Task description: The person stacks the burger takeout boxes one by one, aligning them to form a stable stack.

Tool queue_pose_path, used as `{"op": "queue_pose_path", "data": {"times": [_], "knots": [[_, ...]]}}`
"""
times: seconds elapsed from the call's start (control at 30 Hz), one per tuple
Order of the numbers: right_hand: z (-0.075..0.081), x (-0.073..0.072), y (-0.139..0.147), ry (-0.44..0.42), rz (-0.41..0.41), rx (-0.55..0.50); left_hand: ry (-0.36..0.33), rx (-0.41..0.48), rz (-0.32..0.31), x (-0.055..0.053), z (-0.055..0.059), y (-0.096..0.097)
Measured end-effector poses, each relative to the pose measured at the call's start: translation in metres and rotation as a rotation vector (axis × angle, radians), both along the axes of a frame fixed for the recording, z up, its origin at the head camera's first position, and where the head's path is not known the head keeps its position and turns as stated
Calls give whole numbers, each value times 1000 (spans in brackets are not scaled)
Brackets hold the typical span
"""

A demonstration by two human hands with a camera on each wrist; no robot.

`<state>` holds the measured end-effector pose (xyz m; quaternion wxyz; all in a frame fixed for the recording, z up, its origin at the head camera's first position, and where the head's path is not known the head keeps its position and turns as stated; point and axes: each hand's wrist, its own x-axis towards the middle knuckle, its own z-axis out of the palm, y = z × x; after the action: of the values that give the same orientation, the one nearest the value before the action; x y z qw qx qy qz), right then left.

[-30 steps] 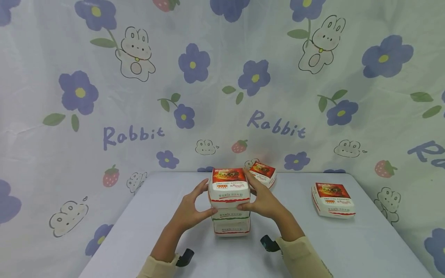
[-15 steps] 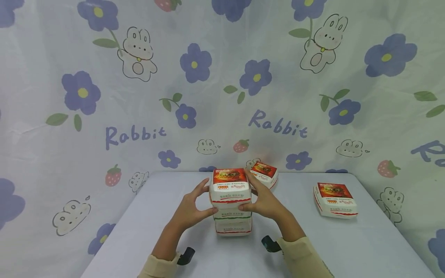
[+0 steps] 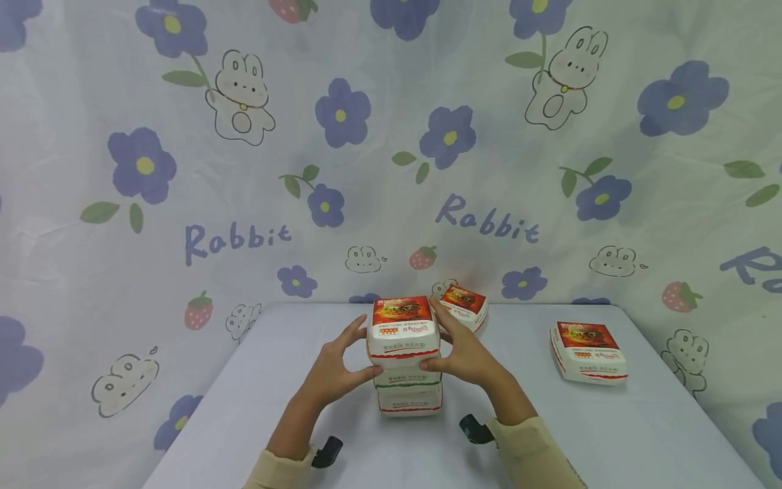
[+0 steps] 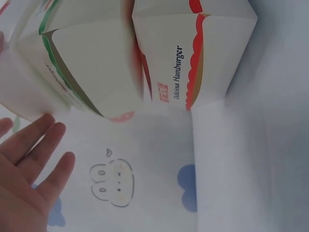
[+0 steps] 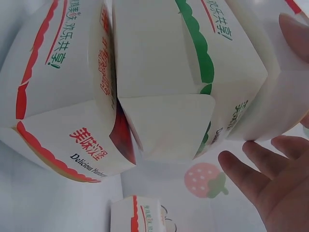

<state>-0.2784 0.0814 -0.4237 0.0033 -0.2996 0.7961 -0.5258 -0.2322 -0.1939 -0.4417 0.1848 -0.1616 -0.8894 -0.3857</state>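
Left hand [image 3: 330,372], right hand [image 3: 469,356], both gripping the top box [image 3: 403,335]! Squaring to the table's far edge [image 3: 305,305] should be helping.

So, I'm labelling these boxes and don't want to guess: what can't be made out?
Head view: lid of the middle box, hidden under the top box.
Head view: lower left of the far box, behind the right hand.
Left wrist view: part of the left hand, cut off by the picture's edge.
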Motion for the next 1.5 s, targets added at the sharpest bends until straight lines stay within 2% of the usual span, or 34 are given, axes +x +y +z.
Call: {"op": "queue_pose_path", "data": {"times": [0.43, 0.77, 0.97, 1.17, 1.3, 1.5], "knots": [[-1, -1, 3, 0, 12, -7, 17, -7, -9, 1, 1, 0], [0, 1, 4, -7, -18, 7, 13, -7, 2, 2, 3, 0], [-4, -1, 13, -19, -17, -1, 5, 2, -1, 1, 2, -1], [-11, -6, 27, 14, -11, 4, 27, 0, -22, 1, 3, 0], [-12, -10, 34, 32, -42, 20, 52, -9, -14, 1, 4, 1], [-16, -21, 41, 39, -151, 4, 83, -37, 5, 2, 4, 4]]}}
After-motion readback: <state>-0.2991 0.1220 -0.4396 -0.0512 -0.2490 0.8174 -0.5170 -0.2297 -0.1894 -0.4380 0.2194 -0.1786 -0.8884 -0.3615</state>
